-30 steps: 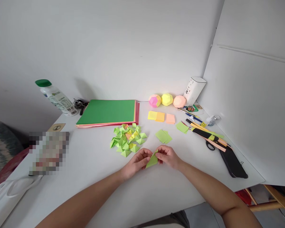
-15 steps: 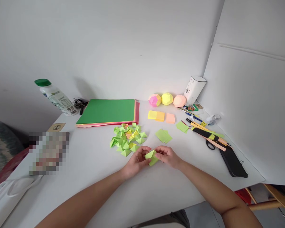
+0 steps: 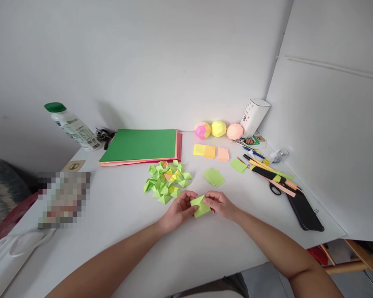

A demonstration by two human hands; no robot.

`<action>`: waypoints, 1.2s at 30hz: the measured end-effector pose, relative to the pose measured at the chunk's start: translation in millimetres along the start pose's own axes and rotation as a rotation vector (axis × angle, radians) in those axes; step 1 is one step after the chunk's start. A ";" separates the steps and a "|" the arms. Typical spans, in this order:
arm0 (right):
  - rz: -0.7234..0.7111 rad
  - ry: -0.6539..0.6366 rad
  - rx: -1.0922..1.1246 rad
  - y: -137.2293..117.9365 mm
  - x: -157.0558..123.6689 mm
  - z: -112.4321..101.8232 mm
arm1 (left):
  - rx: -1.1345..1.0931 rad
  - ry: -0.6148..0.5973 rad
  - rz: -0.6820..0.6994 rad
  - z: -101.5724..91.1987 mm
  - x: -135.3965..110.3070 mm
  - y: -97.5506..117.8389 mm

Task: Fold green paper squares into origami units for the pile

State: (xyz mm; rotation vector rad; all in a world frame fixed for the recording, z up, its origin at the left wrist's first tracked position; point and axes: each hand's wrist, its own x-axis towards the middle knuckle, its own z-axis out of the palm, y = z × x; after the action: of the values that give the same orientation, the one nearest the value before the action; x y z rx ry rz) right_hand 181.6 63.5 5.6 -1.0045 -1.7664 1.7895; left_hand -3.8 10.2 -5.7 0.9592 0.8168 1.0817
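Observation:
A small green paper square (image 3: pixel 201 208) with a folded flap is held low over the desk between both hands. My left hand (image 3: pixel 182 208) pinches its left side, thumb on top. At the upper right corner, my right hand (image 3: pixel 219 203) grips the paper between thumb and fingers. Just beyond my left hand lies a heap of folded paper pieces (image 3: pixel 164 182), mostly light green with a few yellow and orange ones. Flat green paper squares (image 3: pixel 214 177) rest beyond my right hand.
A stack of coloured sheets (image 3: pixel 139 145) lies at the back left, near a bottle (image 3: pixel 76 130). Three paper balls (image 3: pixel 218 129) stand by the wall, behind yellow, orange and pink sticky notes (image 3: pixel 209 152). To the right are scissors (image 3: pixel 275 189), pens and a black phone (image 3: pixel 304 209).
The paper in my hands has turned and flattened, with more of its face showing. My right hand has shifted slightly right; the other things stay put.

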 end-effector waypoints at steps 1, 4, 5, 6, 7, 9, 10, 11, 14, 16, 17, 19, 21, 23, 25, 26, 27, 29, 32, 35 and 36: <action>-0.001 0.003 0.014 0.3 0.5 -0.3 | 0.000 0.007 0.002 -0.2 0.3 -0.4; 0.010 -0.016 0.062 0.9 1.3 -1.3 | -0.008 0.035 0.006 -0.4 1.0 -0.8; 0.019 -0.026 0.073 0.9 1.3 -1.5 | -0.008 0.043 0.006 -0.3 1.1 -0.5; 0.029 -0.034 0.079 1.0 1.2 -1.7 | -0.007 0.051 0.005 -0.1 1.2 0.0; 0.036 -0.040 0.079 1.0 1.0 -1.7 | -0.005 0.059 0.005 0.1 1.1 0.7; 0.045 -0.042 0.074 1.5 0.7 -1.7 | 0.003 0.073 0.006 0.6 0.9 2.1; 0.047 -0.041 0.071 1.8 0.7 -1.7 | 0.005 0.079 0.006 0.8 0.7 2.6; 0.050 -0.040 0.069 2.2 0.7 -1.7 | 0.005 0.081 0.006 0.9 0.6 2.8; 0.055 -0.044 0.075 2.9 0.5 -1.6 | -0.010 0.054 0.008 0.9 0.3 2.2; 0.045 -0.057 0.082 1.9 -0.2 -1.2 | -0.023 0.028 0.006 0.6 0.5 1.4; 0.033 -0.064 0.086 1.0 -0.7 -0.8 | -0.028 0.022 0.003 0.3 0.8 1.1; 0.008 -0.088 0.092 -1.2 -1.7 0.4 | -0.041 0.037 0.003 -0.1 1.4 1.3; -0.001 -0.118 0.097 -2.5 -2.4 1.7 | -0.061 0.067 0.013 -0.2 1.9 2.4; 0.010 -0.115 0.094 -2.3 -2.1 2.4 | -0.072 0.081 0.015 0.2 1.6 4.2; 0.016 -0.058 0.078 -0.8 -1.0 2.2 | -0.056 0.087 -0.013 1.0 0.4 6.6; 0.015 -0.029 0.069 -0.1 -0.2 1.8 | -0.033 0.080 -0.041 1.6 -0.6 8.0; 0.014 -0.010 0.063 0.5 0.5 1.3 | -0.004 0.068 -0.070 2.2 -1.6 9.3; 0.015 0.004 0.061 1.0 1.6 0.4 | 0.059 0.026 -0.111 3.5 -3.8 11.3; 0.023 -0.006 0.059 1.6 2.2 -0.1 | 0.120 -0.009 -0.098 5.2 -6.1 10.6; 0.027 -0.026 0.031 3.3 1.6 0.7 | 0.171 0.027 -0.047 6.5 -7.4 5.9; 0.023 -0.030 0.015 3.8 1.3 1.1 | 0.181 0.039 -0.026 6.9 -7.7 4.1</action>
State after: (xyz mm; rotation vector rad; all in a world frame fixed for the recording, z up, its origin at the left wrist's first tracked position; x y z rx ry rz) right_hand 180.7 63.3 1.5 -1.0005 -1.7634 1.8378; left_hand -1.1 2.0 1.3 1.0788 0.9691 1.0186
